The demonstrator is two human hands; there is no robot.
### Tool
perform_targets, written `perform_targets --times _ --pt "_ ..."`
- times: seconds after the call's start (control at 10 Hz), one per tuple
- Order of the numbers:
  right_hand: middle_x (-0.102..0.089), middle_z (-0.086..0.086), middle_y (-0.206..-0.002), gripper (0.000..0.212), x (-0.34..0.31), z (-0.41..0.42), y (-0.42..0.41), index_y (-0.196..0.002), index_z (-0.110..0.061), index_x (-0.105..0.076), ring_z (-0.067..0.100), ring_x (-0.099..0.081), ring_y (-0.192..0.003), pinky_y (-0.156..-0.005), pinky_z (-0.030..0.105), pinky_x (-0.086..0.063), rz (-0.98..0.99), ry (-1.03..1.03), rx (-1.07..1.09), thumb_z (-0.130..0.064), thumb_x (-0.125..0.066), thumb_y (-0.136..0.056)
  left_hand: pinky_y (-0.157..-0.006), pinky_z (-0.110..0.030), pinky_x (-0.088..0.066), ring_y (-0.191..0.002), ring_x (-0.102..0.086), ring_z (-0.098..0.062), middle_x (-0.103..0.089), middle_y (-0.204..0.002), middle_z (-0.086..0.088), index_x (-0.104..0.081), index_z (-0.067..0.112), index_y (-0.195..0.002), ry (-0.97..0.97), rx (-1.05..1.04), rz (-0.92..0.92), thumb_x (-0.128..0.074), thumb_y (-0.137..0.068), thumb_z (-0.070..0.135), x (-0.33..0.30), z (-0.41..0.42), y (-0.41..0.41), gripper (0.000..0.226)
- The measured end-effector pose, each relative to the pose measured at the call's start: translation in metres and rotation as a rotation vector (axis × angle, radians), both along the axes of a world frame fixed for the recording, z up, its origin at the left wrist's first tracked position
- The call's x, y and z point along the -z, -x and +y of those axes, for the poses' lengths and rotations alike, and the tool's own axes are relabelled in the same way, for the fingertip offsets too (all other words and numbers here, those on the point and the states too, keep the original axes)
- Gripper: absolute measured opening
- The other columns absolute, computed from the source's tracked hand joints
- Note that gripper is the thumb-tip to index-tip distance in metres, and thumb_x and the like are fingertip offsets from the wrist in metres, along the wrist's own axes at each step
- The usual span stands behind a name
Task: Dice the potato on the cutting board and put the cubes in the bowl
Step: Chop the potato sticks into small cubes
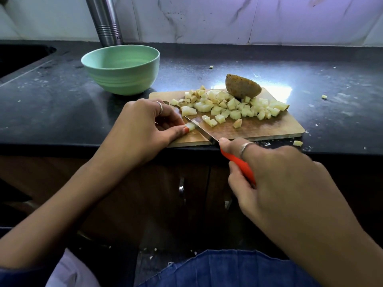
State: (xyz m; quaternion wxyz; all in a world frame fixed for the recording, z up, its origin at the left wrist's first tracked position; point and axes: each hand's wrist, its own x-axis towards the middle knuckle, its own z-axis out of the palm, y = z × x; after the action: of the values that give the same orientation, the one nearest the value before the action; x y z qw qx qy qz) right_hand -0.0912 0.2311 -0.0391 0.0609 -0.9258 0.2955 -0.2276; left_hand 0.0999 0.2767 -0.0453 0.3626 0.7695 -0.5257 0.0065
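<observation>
Potato piece (191, 126) pinched by left hand (143, 125); right hand (275, 175) grips knife (209, 137).

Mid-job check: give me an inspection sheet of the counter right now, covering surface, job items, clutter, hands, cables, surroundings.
Surface: black countertop, dusty, with white flecks.
Job's things: wooden cutting board carries a pile of potato cubes and an uncut potato half; green bowl holds no cubes.
Clutter: stray potato bits on the counter, off the board.
Hands: left hand pinches a potato piece; right hand grips the orange-handled knife.
Cables: nothing seen.
Surroundings: steel bottle, marble-pattern tiled wall, cabinet doors below.
</observation>
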Motion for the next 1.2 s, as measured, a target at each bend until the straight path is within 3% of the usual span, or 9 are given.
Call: perform_targets --times 0.1,0.2,0.4,0.5,0.7,0.9,1.0,1.1,1.2 --pt "-0.052 0.0 -0.044 0.052 0.01 -0.001 -0.003 -0.106 -0.02 -0.072 0.024 -0.049 -0.033 -0.044 0.02 -0.025 0.078 0.167 0.094 -0.024 -0.079 -0.055 -0.063 -0.002 -0.04 -0.072 -0.058 0.003 -0.059 -0.072 0.02 -0.075 0.02 -0.08 0.005 -0.003 -0.009 -0.077 -0.075 0.025 0.0 0.0 0.001 0.007" --pt "-0.052 0.0 -0.041 0.05 0.019 -0.002 0.004 -0.108 -0.018 -0.071 0.024 -0.047 -0.03 -0.044 0.018 -0.02 0.068 0.198 0.089 -0.016 -0.081 -0.059 -0.062 0.0 -0.038 -0.066 -0.056 0.007 -0.057 -0.071 0.022 -0.075 0.02 -0.081 -0.002 -0.009 -0.029 -0.077 -0.075 0.024 -0.001 0.002 0.004 0.007" --pt "-0.047 -0.004 -0.043 0.037 0.015 -0.008 0.013 -0.106 -0.024 -0.07 0.021 -0.051 -0.035 -0.041 0.02 -0.025 -0.018 0.149 0.142 -0.022 -0.076 -0.07 -0.062 0.001 -0.036 -0.074 -0.058 -0.003 -0.062 -0.082 0.009 -0.074 0.021 -0.091 -0.091 0.022 -0.061 -0.072 -0.081 0.02 -0.004 0.007 0.002 0.011" --pt "-0.053 -0.003 -0.046 0.037 0.017 -0.002 0.012 -0.107 -0.026 -0.07 0.021 -0.053 -0.037 -0.04 0.021 -0.028 -0.071 0.131 0.115 -0.024 -0.075 -0.07 -0.063 0.0 -0.038 -0.07 -0.057 -0.001 -0.059 -0.077 0.014 -0.074 0.021 -0.09 -0.077 0.005 -0.053 -0.073 -0.08 0.02 -0.003 0.007 0.002 0.01" --pt "-0.037 -0.008 -0.043 0.037 0.014 0.007 0.012 -0.108 -0.027 -0.07 0.019 -0.05 -0.034 -0.04 0.019 -0.024 -0.059 0.089 0.099 -0.027 -0.07 -0.07 -0.064 -0.007 -0.042 -0.065 -0.056 -0.003 -0.06 -0.073 0.01 -0.074 0.019 -0.081 -0.016 -0.048 -0.054 -0.076 -0.077 0.024 0.001 0.005 0.001 0.007" --pt "-0.047 -0.004 -0.039 0.046 0.019 0.01 0.009 -0.105 -0.022 -0.073 0.023 -0.045 -0.028 -0.043 0.019 -0.023 0.017 0.151 0.081 -0.022 -0.078 -0.059 -0.063 -0.004 -0.041 -0.07 -0.059 -0.005 -0.061 -0.073 0.012 -0.074 0.02 -0.076 0.008 -0.042 -0.038 -0.077 -0.076 0.022 0.003 0.004 0.0 0.003" --pt "-0.047 -0.002 -0.037 0.056 0.021 0.009 0.002 -0.104 -0.016 -0.073 0.024 -0.04 -0.026 -0.047 0.016 -0.014 0.083 0.198 0.068 -0.016 -0.084 -0.049 -0.061 -0.003 -0.038 -0.071 -0.059 -0.003 -0.061 -0.073 0.014 -0.075 0.02 -0.076 -0.004 -0.04 -0.029 -0.076 -0.076 0.023 0.003 0.004 0.0 0.003" --pt "-0.047 -0.002 -0.038 0.06 0.02 0.007 -0.004 -0.105 -0.015 -0.073 0.023 -0.039 -0.027 -0.047 0.016 -0.012 0.095 0.225 0.064 -0.016 -0.085 -0.046 -0.063 -0.01 -0.042 -0.067 -0.057 -0.006 -0.06 -0.074 0.01 -0.075 0.018 -0.077 0.003 -0.046 -0.051 -0.076 -0.077 0.024 0.004 0.004 0.002 0.006" --pt "-0.051 -0.002 -0.04 0.059 0.019 0.003 -0.004 -0.108 -0.018 -0.072 0.023 -0.043 -0.029 -0.044 0.017 -0.016 0.07 0.224 0.08 -0.015 -0.085 -0.051 -0.06 -0.008 -0.039 -0.063 -0.052 -0.005 -0.06 -0.077 0.007 -0.075 0.016 -0.078 0.004 -0.047 -0.089 -0.074 -0.079 0.022 0.005 0.005 0.004 0.006"
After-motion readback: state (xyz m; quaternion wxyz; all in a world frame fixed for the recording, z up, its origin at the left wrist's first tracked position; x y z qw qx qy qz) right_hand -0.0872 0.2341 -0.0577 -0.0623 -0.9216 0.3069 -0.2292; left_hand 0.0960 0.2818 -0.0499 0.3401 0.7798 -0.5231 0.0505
